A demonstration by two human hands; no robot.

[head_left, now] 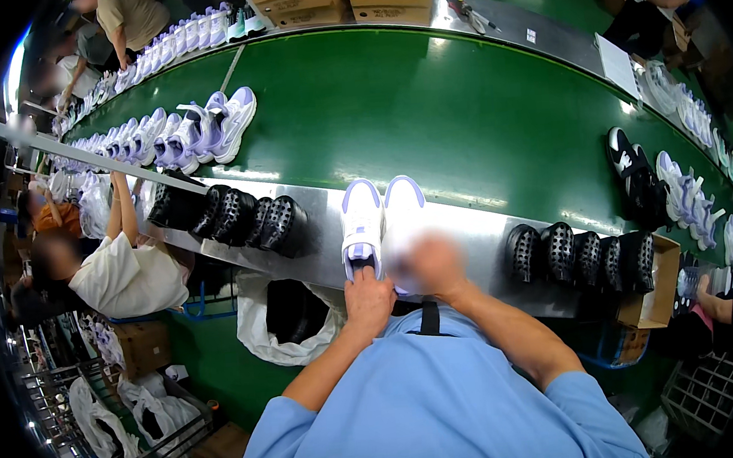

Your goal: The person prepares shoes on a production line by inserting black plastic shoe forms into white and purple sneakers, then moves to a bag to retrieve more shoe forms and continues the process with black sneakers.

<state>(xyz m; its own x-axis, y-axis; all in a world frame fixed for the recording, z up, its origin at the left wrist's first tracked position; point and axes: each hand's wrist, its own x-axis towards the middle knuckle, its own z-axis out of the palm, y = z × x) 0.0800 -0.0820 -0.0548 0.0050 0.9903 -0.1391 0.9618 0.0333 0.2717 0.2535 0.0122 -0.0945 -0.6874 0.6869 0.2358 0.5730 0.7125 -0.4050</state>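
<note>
Two white sneakers with lavender trim stand side by side in front of me on the metal ledge, toes pointing away. My left hand (369,299) is closed at the heel of the left sneaker (362,221), its fingers dipping into the shoe's opening. Over the rear part of the right sneaker (403,202) is my right hand (438,265), smeared by motion. Its fingers cannot be made out, and it hides most of that shoe's heel.
Black perforated shoe forms line the ledge on the left (236,215) and right (588,259). Beyond runs a green belt (373,99) carrying sneakers (233,123). A white-lined container (258,328) stands below left. Co-workers sit and stand around; one in a white shirt (133,273) is at left.
</note>
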